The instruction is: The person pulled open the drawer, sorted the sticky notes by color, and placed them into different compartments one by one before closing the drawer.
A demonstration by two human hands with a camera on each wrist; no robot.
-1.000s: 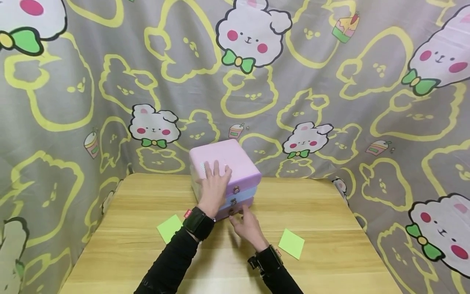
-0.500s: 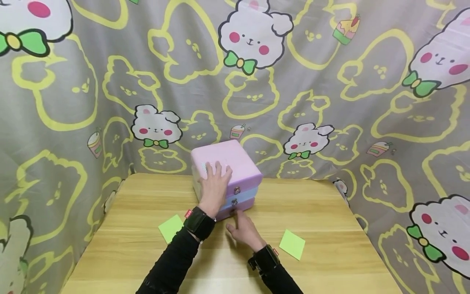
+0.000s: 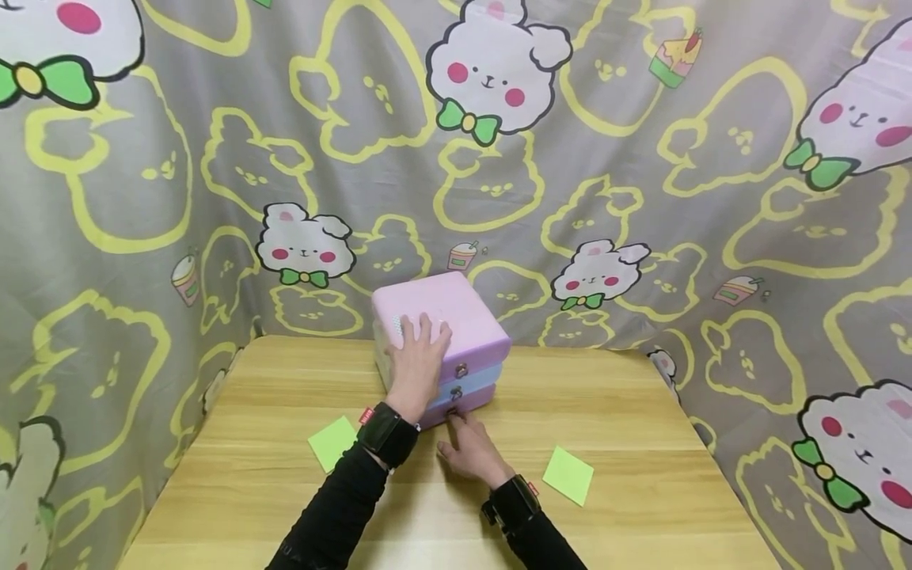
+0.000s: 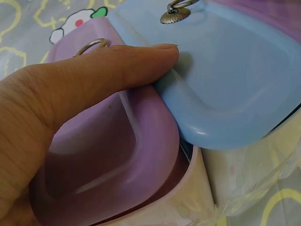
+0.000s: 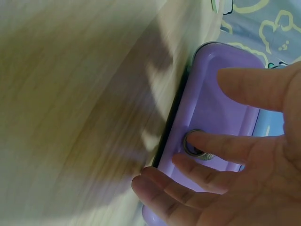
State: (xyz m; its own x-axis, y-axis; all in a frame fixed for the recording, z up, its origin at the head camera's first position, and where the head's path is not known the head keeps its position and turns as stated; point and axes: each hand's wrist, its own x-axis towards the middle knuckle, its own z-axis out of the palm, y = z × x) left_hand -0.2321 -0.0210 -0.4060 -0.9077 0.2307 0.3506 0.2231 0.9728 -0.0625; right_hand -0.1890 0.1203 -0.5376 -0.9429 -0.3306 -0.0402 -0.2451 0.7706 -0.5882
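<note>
Toward the back of the wood-grain bench [image 3: 613,412] sits a boxy plastic drawer chest [image 3: 456,307] with a pink top and purple, blue and purple drawer fronts, its front angled toward the person's right. The left hand [image 3: 416,366] rests on it, fingers spread apart over the top, thumb stretched down across the front onto the blue drawer front [image 4: 235,70]. The right hand [image 3: 476,451] is low at the front, thumb and fingers apart, one fingertip at the bronze-coloured metal ring pull [image 5: 186,147] of the bottom purple drawer; I can't tell how firmly it touches. A lime-green square paper [image 3: 331,442] lies partly behind the left forearm, and another lime-green square paper [image 3: 568,475] lies right of the right wrist. A grey rabbit-print fabric curtain [image 3: 385,186] hangs behind.
</note>
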